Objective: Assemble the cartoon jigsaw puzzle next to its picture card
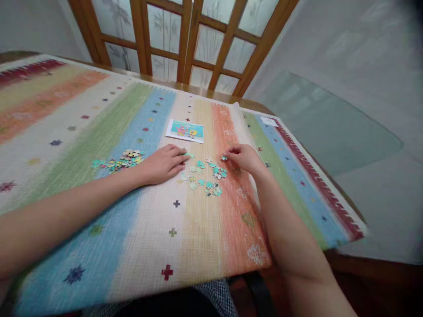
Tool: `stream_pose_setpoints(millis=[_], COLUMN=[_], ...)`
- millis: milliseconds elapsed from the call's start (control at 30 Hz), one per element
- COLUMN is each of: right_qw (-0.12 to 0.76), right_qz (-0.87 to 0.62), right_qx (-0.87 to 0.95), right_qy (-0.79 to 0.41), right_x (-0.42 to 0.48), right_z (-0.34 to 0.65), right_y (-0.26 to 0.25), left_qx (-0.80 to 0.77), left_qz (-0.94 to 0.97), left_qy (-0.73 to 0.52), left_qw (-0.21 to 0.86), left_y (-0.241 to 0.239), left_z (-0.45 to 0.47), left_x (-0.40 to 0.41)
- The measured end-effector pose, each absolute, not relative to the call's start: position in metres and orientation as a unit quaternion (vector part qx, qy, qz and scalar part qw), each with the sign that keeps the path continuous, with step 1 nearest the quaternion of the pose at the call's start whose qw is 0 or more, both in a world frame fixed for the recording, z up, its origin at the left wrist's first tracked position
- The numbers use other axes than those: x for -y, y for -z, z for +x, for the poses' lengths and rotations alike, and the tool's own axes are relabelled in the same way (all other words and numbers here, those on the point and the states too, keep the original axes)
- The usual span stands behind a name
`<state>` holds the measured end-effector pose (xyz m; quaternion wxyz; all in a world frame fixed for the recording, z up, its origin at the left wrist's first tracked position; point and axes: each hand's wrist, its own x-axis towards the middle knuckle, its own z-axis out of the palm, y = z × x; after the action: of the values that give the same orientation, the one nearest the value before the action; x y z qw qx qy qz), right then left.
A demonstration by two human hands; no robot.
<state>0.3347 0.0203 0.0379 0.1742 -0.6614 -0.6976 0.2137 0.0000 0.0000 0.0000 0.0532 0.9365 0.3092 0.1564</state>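
Observation:
My right hand pinches a small teal jigsaw puzzle piece between thumb and fingers, just above the orange stripe of the cloth. Palm down, my left hand lies on the cloth with its fingers stretched out, the tips touching teal puzzle pieces. Between the hands and a little nearer to me, several loose pieces in teal, cream and dark colours are spread out. Left of my left wrist sits a heap of mixed puzzle pieces, partly hidden behind the forearm.
A picture card with cartoon figures on teal lies beyond my hands. The striped tablecloth covers the table, with a white label at the far right. Wood-framed glass doors stand behind, and a pale wall is at the right.

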Motion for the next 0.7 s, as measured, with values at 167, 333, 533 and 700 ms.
stream_pose_setpoints(millis=[167,333,533,700], right_qw=[0.136,0.074,0.016,-0.001], right_qz=[-0.655,-0.569,-0.540,-0.531], right_qx=[0.721,0.789,0.810,0.817], right_qy=[-0.181,-0.220,-0.229,-0.223], right_x=[-0.017,0.001,0.012,0.013], right_z=[0.338,0.330,0.314,0.310], right_y=[-0.045,-0.066,-0.069,-0.068], left_qx=[-0.312,-0.312,-0.316,-0.316], left_qz=[0.935,0.935,0.935,0.934], left_qy=[-0.158,-0.158,-0.154,-0.159], left_qw=[0.052,0.052,0.051,0.054], left_y=[0.002,0.002,0.002,0.001], left_z=[0.000,-0.001,-0.001,0.000], left_x=[0.001,0.000,0.000,0.001])
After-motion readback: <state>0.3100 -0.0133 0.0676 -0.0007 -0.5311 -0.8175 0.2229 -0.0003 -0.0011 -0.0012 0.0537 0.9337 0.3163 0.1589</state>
